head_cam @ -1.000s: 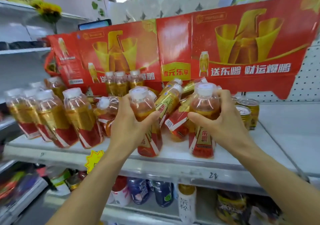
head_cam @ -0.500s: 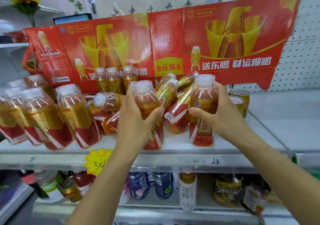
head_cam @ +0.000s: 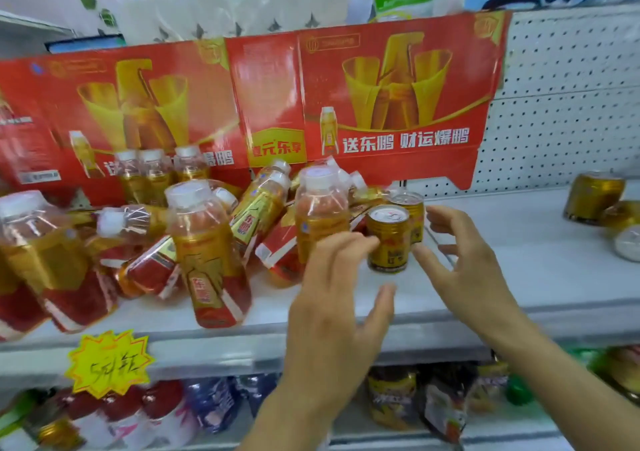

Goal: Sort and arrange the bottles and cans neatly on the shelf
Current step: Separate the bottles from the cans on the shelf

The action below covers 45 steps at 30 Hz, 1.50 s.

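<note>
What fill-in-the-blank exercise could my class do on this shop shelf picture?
1. The small gold metal can nearest the hands stands ___ on the white shelf.
2. Both the left hand and the right hand hold ___.
3. The clear plastic bottles have caps coloured ___.
4. The star-shaped price tag is coloured ___.

Missing words: upright; nothing; white; yellow
</note>
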Tool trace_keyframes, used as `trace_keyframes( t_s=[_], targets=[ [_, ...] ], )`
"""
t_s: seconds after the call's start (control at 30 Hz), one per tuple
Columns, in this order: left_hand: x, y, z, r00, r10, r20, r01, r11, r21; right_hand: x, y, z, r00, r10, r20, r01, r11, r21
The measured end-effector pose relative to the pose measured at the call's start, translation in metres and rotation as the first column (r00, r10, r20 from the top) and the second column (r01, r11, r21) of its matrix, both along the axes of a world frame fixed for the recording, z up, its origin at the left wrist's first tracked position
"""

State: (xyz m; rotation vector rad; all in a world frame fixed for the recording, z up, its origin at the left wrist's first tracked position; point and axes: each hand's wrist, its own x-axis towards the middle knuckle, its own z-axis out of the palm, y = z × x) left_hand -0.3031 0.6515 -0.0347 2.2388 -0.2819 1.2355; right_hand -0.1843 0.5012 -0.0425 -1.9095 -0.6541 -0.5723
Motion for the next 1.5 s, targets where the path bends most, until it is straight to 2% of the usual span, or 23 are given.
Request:
trace_keyframes(
  t_s=[0.07,0.17,0.3,0.4,0.5,0.6,0.8,0.97,1.17,1.5],
  targets=[
    [0.02,-0.022,-0.007,0.999,-0.012,-0.048,0.014,0.998,0.057,0.023,-0.013,0.005,0.999,0.031,-0.028,-0.032,0.999,-0.027],
    [0.056,-0.048,-0.012,0.99,0.021,-0.143,-0.024,0.999,-0.025,0.067,-0.031,0.011,0.989,0.05,-0.136,-0.069,0.987,-0.142],
    [0.102,-0.065,-0.013,0.939,0.208,-0.275,-0.238,0.968,-0.078,0.12,-0.038,0.022,0.944,0.203,-0.259,-0.26,0.942,-0.212],
    [0.126,-0.064,-0.012,0.877,0.331,-0.349,-0.386,0.917,-0.1,0.151,-0.029,0.027,0.87,0.352,-0.345,-0.451,0.851,-0.27],
    [0.138,-0.06,-0.016,0.843,0.363,-0.396,-0.441,0.889,-0.124,0.168,-0.019,0.024,0.772,0.49,-0.405,-0.609,0.753,-0.249],
    [0.141,-0.059,-0.018,0.832,0.358,-0.424,-0.456,0.876,-0.155,0.173,-0.014,0.02,0.71,0.567,-0.417,-0.672,0.723,-0.161],
    [0.144,-0.054,-0.015,0.835,0.338,-0.434,-0.451,0.873,-0.187,0.169,-0.017,0.022,0.758,0.552,-0.348,-0.622,0.772,-0.132],
    [0.138,-0.061,-0.004,0.865,0.293,-0.408,-0.411,0.88,-0.239,0.157,-0.047,0.034,0.849,0.451,-0.275,-0.501,0.853,-0.147],
    [0.121,-0.091,0.011,0.93,0.09,-0.358,-0.21,0.927,-0.312,0.133,-0.108,0.047,0.917,0.341,-0.208,-0.362,0.93,-0.07],
    [0.161,-0.175,0.03,0.918,-0.162,-0.363,0.053,0.955,-0.293,0.097,-0.232,0.067,0.977,0.1,-0.189,-0.112,0.992,-0.052]
  ],
)
